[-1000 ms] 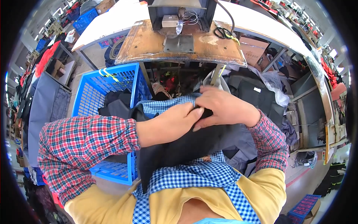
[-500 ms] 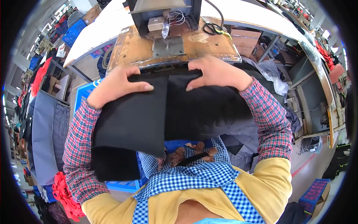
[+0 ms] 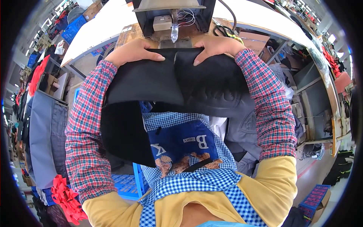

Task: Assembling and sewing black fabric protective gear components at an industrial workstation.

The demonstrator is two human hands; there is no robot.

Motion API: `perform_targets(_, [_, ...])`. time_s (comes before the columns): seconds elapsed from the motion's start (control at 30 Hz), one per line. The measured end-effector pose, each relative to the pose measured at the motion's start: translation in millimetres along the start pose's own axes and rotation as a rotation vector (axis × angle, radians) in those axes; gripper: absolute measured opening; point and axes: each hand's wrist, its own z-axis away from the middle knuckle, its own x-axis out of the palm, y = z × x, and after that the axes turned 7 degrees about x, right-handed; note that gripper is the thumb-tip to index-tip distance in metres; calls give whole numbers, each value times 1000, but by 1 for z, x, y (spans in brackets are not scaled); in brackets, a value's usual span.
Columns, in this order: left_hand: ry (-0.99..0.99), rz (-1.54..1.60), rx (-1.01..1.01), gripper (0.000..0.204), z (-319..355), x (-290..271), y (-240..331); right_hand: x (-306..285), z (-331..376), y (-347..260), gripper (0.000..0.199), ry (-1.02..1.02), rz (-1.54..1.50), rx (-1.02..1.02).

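Observation:
My left hand (image 3: pixel 138 52) grips the far edge of a black fabric panel (image 3: pixel 141 81), thumb on top and fingers hidden behind the edge. In the same way, my right hand (image 3: pixel 218 48) holds a black piece (image 3: pixel 211 79) that has a raised embossed pattern toward its near side. Between the hands the two parts meet along a line; whether they are joined there I cannot tell. At the left a black flap (image 3: pixel 124 132) hangs down. Just beyond the far edge is a machine's pointed metal tip (image 3: pixel 174 34), above a small metal plate (image 3: pixel 170 44) on a wooden board.
The machine's dark housing (image 3: pixel 145 20) stands on the board, with a black cable (image 3: pixel 223 30) to its right. White tabletops (image 3: pixel 94 36) stretch behind. Below the fabric is a blue crate (image 3: pixel 126 183), at the left a grey panel (image 3: pixel 41 132), at lower left red strips (image 3: pixel 62 193).
Both hands have moved away from me, toward the machine, carrying the black fabric. It now covers much of the wooden board, and more of my checked apron shows.

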Motion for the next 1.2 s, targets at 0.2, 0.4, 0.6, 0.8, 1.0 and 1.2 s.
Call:
perform_targets(0.2, [-56, -59, -92, 61, -20, 1, -8, -4, -21, 14, 54, -178, -128, 96])
perform_targets(0.4, [-73, 64, -97, 64, -22, -6, -12, -6, -34, 20, 52, -203, -263, 119])
perform_targets(0.6, [-42, 63, -105, 66, -25, -6, -20, -10, -35, 18, 52, -200, -285, 107])
perform_targets(0.8, [9, 50, -86, 64, -25, -5, -28, -15, -30, 17, 58, -109, -206, 48])
perform_targets(1.0, [94, 45, 2, 57, -30, -3, -36, -13, -33, 22, 58, -98, -212, 87])
perform_targets(1.2, [117, 12, 13, 54, -39, -2, -45, -15, -39, 26, 57, -116, -273, 150])
